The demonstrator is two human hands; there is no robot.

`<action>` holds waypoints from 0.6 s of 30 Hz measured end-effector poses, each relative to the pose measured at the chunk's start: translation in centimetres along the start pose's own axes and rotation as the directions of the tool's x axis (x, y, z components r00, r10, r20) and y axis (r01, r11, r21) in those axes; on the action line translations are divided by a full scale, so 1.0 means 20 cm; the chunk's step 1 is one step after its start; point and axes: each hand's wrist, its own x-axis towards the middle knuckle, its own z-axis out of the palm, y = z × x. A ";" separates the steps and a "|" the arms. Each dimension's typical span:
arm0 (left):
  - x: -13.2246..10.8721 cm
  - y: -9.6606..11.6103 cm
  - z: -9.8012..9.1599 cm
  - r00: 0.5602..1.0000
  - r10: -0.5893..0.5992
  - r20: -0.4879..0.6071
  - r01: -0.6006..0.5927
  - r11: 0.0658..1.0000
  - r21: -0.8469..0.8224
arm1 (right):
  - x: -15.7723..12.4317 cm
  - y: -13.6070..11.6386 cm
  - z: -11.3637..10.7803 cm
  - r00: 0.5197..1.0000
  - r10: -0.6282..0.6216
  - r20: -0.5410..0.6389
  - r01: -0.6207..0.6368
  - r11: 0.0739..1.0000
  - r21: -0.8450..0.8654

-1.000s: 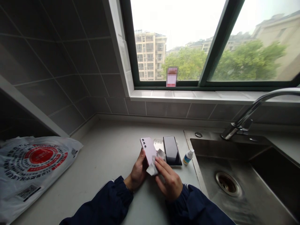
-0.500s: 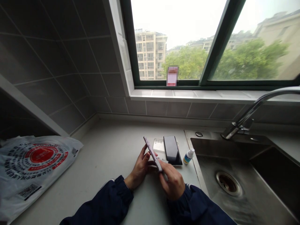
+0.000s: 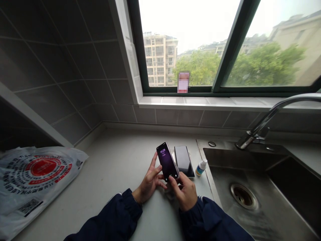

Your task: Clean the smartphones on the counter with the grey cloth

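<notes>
A smartphone (image 3: 167,162) is held up over the counter, its dark screen lit with the time 14:29 and facing me. My left hand (image 3: 149,179) grips its left edge, thumb at the front and fingers behind. At the lower right corner my right hand (image 3: 185,191) pinches the phone, thumb near the bottom of the screen. Just behind lies a second, larger dark phone (image 3: 184,161) flat on the counter. A clear phone case, mostly hidden by the held phone, shows only a sliver between the two. To the right stands a small white-capped bottle (image 3: 201,167).
The white counter (image 3: 120,150) runs beneath a window. On the right is a steel sink (image 3: 215,180) with a chrome faucet (image 3: 265,118). A white plastic bag (image 3: 42,180) with red and black print lies at the left. A pixelated pink item (image 3: 184,82) stands at the window.
The held phone has turned from edge-on to face me, and its screen now shows lit. Both hands still hold it in nearly the same place. The clear case has become mostly covered.
</notes>
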 end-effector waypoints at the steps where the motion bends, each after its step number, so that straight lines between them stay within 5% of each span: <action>1: 0.00 0.00 0.00 1.000 -0.006 0.007 0.006 1.000 0.003 | 0.00 0.00 0.01 1.000 0.000 0.008 0.000 1.000 0.003; 9: -0.01 0.00 0.04 0.999 0.024 0.029 -0.022 0.998 -0.052 | -0.03 -0.05 0.04 0.996 -0.006 0.094 -0.004 0.995 0.098; 18: -0.01 0.01 0.04 1.000 0.013 -0.003 -0.013 1.000 -0.025 | -0.03 -0.06 0.04 0.980 0.107 0.166 -0.147 0.957 0.251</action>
